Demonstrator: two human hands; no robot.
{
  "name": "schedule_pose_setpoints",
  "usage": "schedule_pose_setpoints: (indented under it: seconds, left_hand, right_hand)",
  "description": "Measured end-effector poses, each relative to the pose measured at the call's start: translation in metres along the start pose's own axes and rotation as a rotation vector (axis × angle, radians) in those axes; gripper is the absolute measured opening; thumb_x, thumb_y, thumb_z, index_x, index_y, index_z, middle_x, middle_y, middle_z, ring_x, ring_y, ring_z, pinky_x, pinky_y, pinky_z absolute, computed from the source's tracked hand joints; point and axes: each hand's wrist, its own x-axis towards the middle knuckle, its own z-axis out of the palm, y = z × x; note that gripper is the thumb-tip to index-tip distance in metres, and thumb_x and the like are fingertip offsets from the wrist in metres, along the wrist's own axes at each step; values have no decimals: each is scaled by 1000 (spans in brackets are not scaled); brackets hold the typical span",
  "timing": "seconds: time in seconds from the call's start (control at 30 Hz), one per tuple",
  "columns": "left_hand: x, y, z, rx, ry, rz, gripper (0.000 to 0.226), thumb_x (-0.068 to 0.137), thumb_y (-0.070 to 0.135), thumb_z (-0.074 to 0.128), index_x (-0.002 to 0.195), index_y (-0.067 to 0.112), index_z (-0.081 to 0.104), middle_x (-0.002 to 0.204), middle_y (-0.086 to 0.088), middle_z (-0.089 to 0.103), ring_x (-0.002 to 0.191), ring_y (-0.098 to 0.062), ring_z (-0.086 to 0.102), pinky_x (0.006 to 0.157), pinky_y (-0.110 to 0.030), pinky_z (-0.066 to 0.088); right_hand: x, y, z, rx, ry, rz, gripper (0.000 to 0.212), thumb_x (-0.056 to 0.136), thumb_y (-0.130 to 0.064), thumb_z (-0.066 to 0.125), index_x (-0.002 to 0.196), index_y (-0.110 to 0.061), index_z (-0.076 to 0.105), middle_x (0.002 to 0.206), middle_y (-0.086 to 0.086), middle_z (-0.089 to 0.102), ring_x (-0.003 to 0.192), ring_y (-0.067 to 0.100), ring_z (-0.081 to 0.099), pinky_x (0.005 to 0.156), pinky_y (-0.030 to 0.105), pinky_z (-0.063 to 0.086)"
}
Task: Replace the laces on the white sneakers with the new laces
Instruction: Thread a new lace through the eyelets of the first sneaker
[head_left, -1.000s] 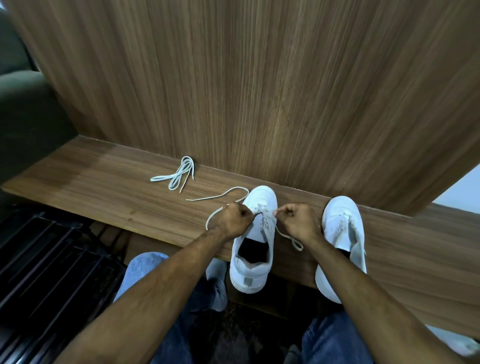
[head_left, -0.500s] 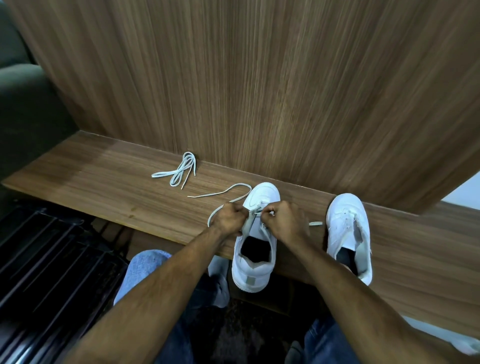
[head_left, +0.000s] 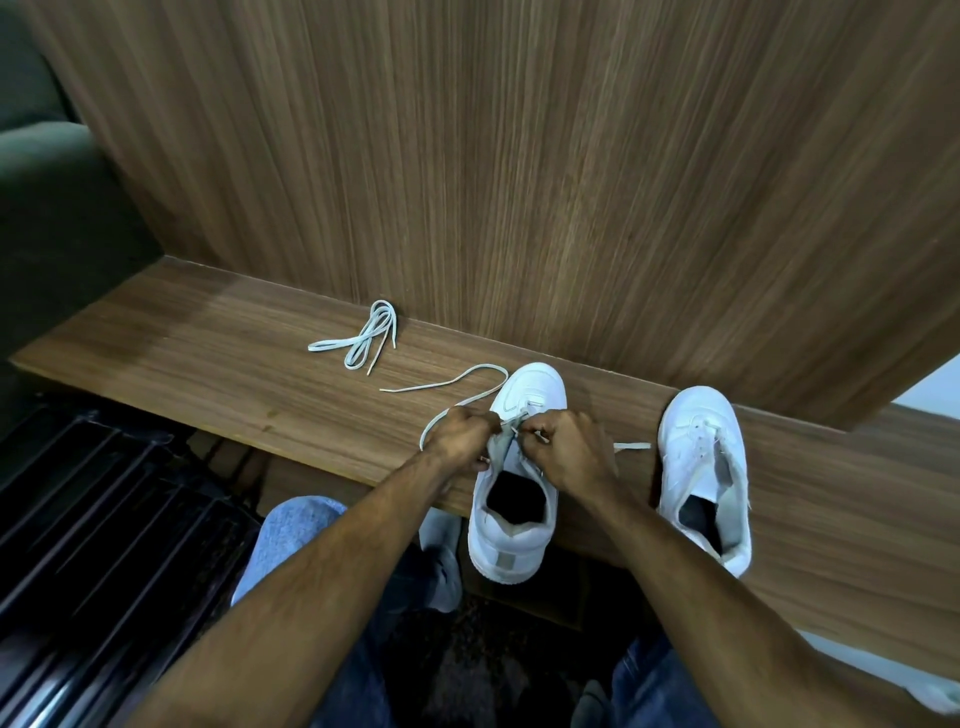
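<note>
Two white sneakers stand on a wooden shelf (head_left: 208, 353), toes toward the wall. The left sneaker (head_left: 514, 535) hangs its heel over the shelf's front edge. My left hand (head_left: 462, 439) and my right hand (head_left: 566, 449) meet over its eyelets, each pinching part of a white lace (head_left: 457, 382). One end of this lace loops out to the left on the shelf, and another end (head_left: 631, 446) pokes out to the right of my right hand. The right sneaker (head_left: 701, 457) stands apart with no lace seen in it. A second bundled lace (head_left: 363, 338) lies further left.
A wood-panelled wall (head_left: 519, 182) rises directly behind the shelf. A dark cushion or seat (head_left: 47, 208) fills the left side. Below left is a black slatted rack (head_left: 104, 545). My jeans-clad knees (head_left: 296, 535) sit under the shelf's front edge.
My right hand has moved left to meet my left hand over the left sneaker's eyelets. The lace end that hung below my right hand now lies out to the right.
</note>
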Motion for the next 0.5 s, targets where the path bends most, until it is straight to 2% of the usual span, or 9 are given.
schedule_pose_setpoints:
  seconds: [0.07, 0.13, 0.2, 0.27, 0.4, 0.5]
  left_hand:
    - [0, 0, 0, -35, -4, -21, 12, 70, 26, 59, 68, 16, 65, 69, -7, 61, 66, -20, 57, 54, -26, 50]
    - [1, -1, 1, -58, -11, -48, 14, 84, 27, 59, 76, 18, 66, 72, -3, 63, 66, -16, 57, 51, -22, 48]
    - [4, -2, 1, -49, -19, -45, 17, 89, 31, 59, 83, 18, 67, 75, -4, 64, 65, -15, 57, 51, -22, 46]
    - [4, -2, 2, -35, -13, -19, 19, 88, 27, 63, 73, 16, 65, 70, -7, 62, 59, -15, 53, 50, -22, 43]
    - [11, 3, 7, -44, 27, 7, 46, 84, 17, 71, 41, 16, 54, 55, -10, 54, 47, -19, 45, 39, -19, 34]
    - [14, 11, 4, -11, 79, 35, 34, 86, 13, 65, 53, 14, 58, 57, -8, 62, 48, -20, 54, 46, -22, 41]
  right_hand:
    - [1, 1, 2, -8, -2, -14, 17, 87, -33, 55, 89, -27, 71, 90, 2, 71, 86, 30, 64, 61, 28, 36]
    - [2, 0, 3, -16, 3, 6, 19, 89, -34, 54, 94, -29, 72, 94, 1, 71, 89, 29, 64, 64, 29, 41]
    - [4, -3, 4, -14, 7, 38, 20, 91, -35, 53, 97, -30, 72, 99, 0, 71, 93, 29, 64, 69, 31, 47]
    - [6, -4, 5, -15, 3, 50, 21, 92, -34, 53, 97, -30, 72, 102, -1, 70, 96, 28, 63, 71, 31, 47]
    - [4, -7, 4, -45, 12, 51, 21, 93, -33, 54, 105, -30, 71, 109, -1, 62, 101, 25, 60, 69, 27, 38]
    - [-2, -2, 0, -37, 59, -7, 26, 89, -36, 59, 109, -22, 68, 107, 2, 59, 101, 26, 58, 76, 32, 45]
